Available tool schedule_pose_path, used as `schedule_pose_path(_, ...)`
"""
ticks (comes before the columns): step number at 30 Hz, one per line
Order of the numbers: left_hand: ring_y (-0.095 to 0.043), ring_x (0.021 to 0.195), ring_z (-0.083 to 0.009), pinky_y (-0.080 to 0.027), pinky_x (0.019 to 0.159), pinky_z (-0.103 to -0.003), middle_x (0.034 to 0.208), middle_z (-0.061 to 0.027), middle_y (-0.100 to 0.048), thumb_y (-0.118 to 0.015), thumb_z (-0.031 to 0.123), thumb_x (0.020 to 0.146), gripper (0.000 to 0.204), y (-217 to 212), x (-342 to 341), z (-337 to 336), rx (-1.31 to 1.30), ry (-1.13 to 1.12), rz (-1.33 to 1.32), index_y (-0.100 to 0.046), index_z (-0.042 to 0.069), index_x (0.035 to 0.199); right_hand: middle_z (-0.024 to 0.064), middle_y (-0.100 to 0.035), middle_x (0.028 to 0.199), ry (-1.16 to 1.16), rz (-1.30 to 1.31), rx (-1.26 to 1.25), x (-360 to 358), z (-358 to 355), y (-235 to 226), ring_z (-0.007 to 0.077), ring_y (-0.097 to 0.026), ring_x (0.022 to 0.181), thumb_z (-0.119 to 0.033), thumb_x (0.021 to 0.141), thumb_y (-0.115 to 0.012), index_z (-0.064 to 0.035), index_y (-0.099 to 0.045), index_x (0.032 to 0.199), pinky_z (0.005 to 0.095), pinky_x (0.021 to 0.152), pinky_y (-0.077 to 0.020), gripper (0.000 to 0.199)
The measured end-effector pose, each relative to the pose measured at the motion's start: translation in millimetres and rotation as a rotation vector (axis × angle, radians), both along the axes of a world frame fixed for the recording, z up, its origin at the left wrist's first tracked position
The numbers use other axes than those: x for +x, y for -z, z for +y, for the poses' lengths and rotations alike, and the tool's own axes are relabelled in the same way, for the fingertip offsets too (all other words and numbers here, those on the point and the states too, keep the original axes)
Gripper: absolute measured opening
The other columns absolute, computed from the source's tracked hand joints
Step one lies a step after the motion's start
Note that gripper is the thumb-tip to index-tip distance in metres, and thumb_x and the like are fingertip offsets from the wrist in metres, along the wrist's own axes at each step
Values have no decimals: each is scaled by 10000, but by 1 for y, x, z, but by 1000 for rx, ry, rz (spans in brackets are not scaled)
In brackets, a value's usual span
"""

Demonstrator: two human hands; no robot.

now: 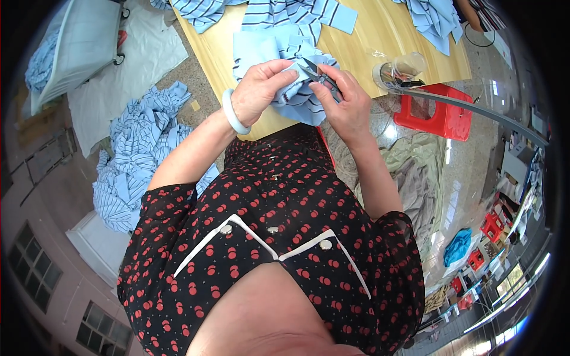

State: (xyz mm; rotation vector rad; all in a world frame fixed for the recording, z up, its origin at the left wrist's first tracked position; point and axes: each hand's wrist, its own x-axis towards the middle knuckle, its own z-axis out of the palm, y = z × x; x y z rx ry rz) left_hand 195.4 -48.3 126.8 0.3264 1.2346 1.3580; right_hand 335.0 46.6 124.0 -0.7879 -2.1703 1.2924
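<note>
My left hand (261, 89), with a pale bangle (236, 113) on its wrist, pinches an edge of a light blue garment with dark stripes (255, 50). In my right hand (347, 101) is a pair of dark thread snips (325, 79). Its pointed blades reach left to the cloth held up by my left fingers; whether they touch it I cannot tell. The rest of the garment lies bunched on the wooden table (380, 35) under both hands.
More striped blue garments (285, 15) lie farther back on the table, with another pile (430, 26) at its far right. A clear jar of tools (401, 71) stands near the right edge, above a red stool (436, 113). Left on the floor is a garment heap (139, 148), near a wheeled bin (83, 47).
</note>
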Motion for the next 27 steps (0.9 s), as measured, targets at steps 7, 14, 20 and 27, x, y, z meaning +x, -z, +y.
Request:
schedule_pose_path(7, -537, 715, -53, -425, 649, -180, 841, -11, -591, -506, 130, 809, 218, 2, -1, 0, 1, -7, -113, -552, 11, 985, 71, -582, 864, 78, 22, 7, 5, 7, 9, 140, -556, 745, -104, 709, -634, -15, -564, 945, 240, 656, -432, 262)
schedule_pose_path(14, -522, 659, -35, -407, 572, -172, 803, 11, -587, -500, 140, 817, 204, 3, -2, 2, -5, 24, -100, -550, 30, 982, 69, -578, 858, -9, -55, -98, 6, 3, 0, 131, -552, 762, -102, 713, -634, -16, -564, 947, 224, 679, -424, 259)
schedule_pose_path(20, -541, 724, -53, -423, 661, -179, 832, -8, -592, -521, 122, 793, 160, 6, -11, 2, -21, 66, -120, -574, 31, 913, 63, -573, 838, -55, 34, -70, 9, 13, 14, 115, -541, 738, -86, 713, -632, -11, -560, 949, 210, 681, -420, 259)
schedule_pose_path(27, -516, 668, -39, -409, 604, -168, 778, 15, -577, -524, 121, 787, 140, 2, -15, 3, -45, 122, -68, -577, 36, 885, 64, -577, 858, -164, -54, -28, 6, 15, 4, 115, -537, 751, -77, 711, -630, -8, -561, 944, 219, 664, -420, 252)
